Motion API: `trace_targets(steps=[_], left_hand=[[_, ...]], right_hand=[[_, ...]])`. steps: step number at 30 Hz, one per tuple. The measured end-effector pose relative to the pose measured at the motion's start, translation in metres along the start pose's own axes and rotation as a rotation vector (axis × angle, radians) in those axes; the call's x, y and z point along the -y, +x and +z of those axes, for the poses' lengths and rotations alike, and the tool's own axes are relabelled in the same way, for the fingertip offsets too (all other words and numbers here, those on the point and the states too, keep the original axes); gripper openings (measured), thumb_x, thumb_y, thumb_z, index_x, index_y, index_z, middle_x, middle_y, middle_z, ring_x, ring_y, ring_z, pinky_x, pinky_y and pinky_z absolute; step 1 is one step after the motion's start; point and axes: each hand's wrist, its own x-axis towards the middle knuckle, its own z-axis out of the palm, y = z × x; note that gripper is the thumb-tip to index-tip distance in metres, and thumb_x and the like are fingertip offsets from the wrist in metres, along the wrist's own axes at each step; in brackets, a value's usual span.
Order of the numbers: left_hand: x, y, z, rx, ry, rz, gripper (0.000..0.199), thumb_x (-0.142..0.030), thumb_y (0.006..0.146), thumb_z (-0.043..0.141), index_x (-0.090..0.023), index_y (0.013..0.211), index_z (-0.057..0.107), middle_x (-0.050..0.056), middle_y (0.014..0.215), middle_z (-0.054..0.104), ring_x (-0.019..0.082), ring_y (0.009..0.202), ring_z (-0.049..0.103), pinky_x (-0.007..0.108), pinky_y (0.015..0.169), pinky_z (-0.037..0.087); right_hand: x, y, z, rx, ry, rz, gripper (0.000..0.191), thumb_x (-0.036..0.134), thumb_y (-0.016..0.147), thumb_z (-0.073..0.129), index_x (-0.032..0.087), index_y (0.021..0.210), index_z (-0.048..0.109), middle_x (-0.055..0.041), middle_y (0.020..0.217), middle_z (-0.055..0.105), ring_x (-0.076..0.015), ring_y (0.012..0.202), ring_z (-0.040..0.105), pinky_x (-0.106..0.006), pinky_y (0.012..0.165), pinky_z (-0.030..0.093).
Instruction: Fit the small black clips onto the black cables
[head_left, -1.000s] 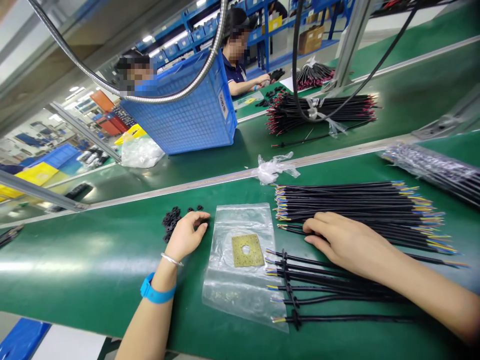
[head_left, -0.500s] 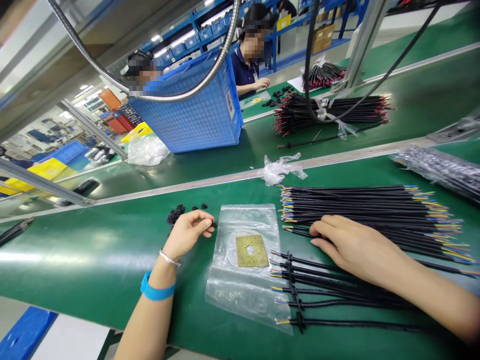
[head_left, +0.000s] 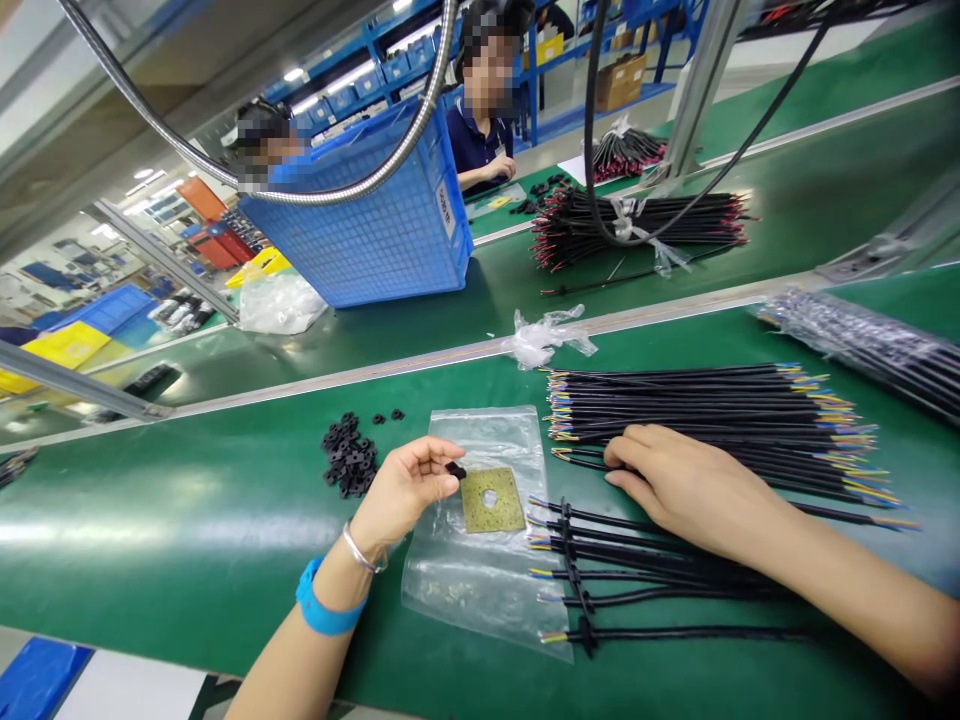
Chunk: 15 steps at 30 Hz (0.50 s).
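Small black rubber grommet (head_left: 455, 469) is being pinched by left hand (head_left: 405, 490) over clear plastic bag (head_left: 480, 560); right hand (head_left: 686, 485), flat and open, is pressing loose black multi-core cables (head_left: 720, 410); grip prob best kept light.

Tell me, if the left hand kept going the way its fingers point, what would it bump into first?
The left hand, pinching a small black part, points right. Going straight on, it would probably meet the yellow plate on the clear bag first, though how high the hand is above them is hard to judge.
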Motion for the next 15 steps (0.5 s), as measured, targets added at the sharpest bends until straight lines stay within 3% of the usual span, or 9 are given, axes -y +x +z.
trace_targets(steps=[3,6,10,15], left_hand=[[0.005,-0.002,0.01,-0.042,0.16,0.045,0.021,-0.016,0.064,0.083,-0.015,0.083,0.076,0.002,0.072,0.069,0.011,0.063,0.06,0.022,0.063,0.051],[0.01,-0.004,0.019,-0.021,0.389,0.14,0.013,-0.017,0.073,0.075,-0.018,0.086,0.077,0.004,0.079,0.074,0.016,0.071,0.066,0.026,0.068,0.053],[0.017,-0.008,0.027,0.046,0.743,0.413,0.017,-0.013,0.086,0.063,-0.019,0.095,0.076,0.005,0.088,0.076,0.017,0.082,0.069,0.028,0.077,0.053],[0.024,-0.012,0.036,0.076,1.076,0.739,0.012,-0.016,0.088,0.061,-0.017,0.091,0.072,0.008,0.093,0.071,0.02,0.087,0.064,0.032,0.078,0.053]], right_hand=[[0.002,0.001,-0.001,0.019,-0.007,0.009,0.013,0.019,0.089,0.05,0.02,0.079,0.057,-0.0038,0.079,0.058,-0.0199,0.076,0.058,-0.031,0.069,0.047],[0.004,0.002,-0.003,0.039,-0.018,0.014,0.014,0.018,0.089,0.05,0.02,0.077,0.056,-0.004,0.078,0.058,-0.02,0.075,0.057,-0.032,0.069,0.046],[0.005,0.001,-0.003,0.054,-0.025,0.024,0.013,0.018,0.09,0.049,0.02,0.078,0.055,-0.0041,0.079,0.057,-0.02,0.076,0.057,-0.032,0.071,0.046],[0.005,0.001,-0.003,0.067,-0.015,0.037,0.013,0.017,0.09,0.049,0.019,0.079,0.055,-0.0047,0.08,0.058,-0.0209,0.077,0.057,-0.033,0.072,0.047]])
